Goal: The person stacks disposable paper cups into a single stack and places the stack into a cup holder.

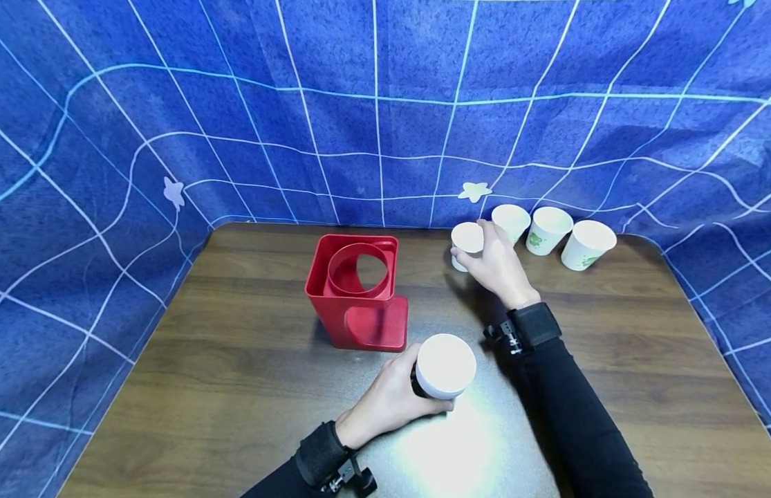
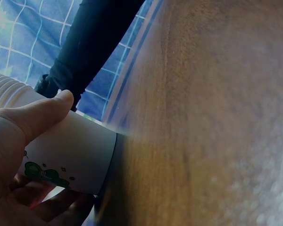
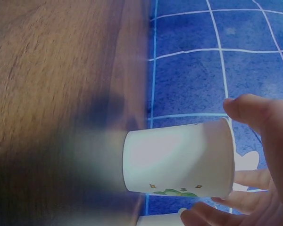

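Note:
My left hand (image 1: 425,384) grips an upright white paper cup (image 1: 445,365) near the table's front middle. In the left wrist view its thumb (image 2: 43,113) lies along the cup's (image 2: 73,157) side, which has a green print. At the back of the table my right hand (image 1: 478,252) curls round another white paper cup (image 1: 467,240). In the right wrist view the thumb (image 3: 257,120) is at the rim of that cup (image 3: 177,157) and the fingers (image 3: 243,197) are under it. A red square holder (image 1: 357,290) with a round opening stands left of both hands.
Three more white paper cups (image 1: 511,221) (image 1: 550,229) (image 1: 587,243) stand in a row at the back right of the brown wooden table (image 1: 236,387). A blue cloth with a pale grid (image 1: 385,111) closes in the table at the back and sides.

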A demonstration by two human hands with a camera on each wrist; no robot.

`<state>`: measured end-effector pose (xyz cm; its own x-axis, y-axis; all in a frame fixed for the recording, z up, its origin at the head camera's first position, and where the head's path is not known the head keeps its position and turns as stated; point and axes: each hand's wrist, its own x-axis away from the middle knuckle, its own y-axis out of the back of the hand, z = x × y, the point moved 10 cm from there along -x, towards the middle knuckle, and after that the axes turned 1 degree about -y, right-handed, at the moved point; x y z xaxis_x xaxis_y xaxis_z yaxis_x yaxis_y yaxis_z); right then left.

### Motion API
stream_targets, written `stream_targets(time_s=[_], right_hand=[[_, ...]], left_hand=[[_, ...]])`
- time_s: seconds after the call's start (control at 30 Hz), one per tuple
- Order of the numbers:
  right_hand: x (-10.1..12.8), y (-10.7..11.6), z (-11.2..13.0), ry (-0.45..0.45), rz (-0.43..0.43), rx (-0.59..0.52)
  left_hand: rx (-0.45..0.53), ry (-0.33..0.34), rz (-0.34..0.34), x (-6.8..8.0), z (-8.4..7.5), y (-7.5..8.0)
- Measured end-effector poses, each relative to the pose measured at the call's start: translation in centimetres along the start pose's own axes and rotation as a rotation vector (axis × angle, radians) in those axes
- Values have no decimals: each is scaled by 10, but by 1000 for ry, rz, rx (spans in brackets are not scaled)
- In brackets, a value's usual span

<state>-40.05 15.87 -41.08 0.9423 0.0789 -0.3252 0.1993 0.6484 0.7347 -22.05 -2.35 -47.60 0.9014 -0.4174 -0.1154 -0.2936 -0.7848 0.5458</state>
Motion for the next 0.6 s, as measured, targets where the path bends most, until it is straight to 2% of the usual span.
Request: stream_targets(time_s=[0.3, 0.6], right_hand=[[2, 0, -4, -18, 12, 36], [26, 4, -3, -65, 135, 15]], left_hand=[[-2, 7, 3, 0, 0, -1], [-2, -8, -7, 1, -1, 0]])
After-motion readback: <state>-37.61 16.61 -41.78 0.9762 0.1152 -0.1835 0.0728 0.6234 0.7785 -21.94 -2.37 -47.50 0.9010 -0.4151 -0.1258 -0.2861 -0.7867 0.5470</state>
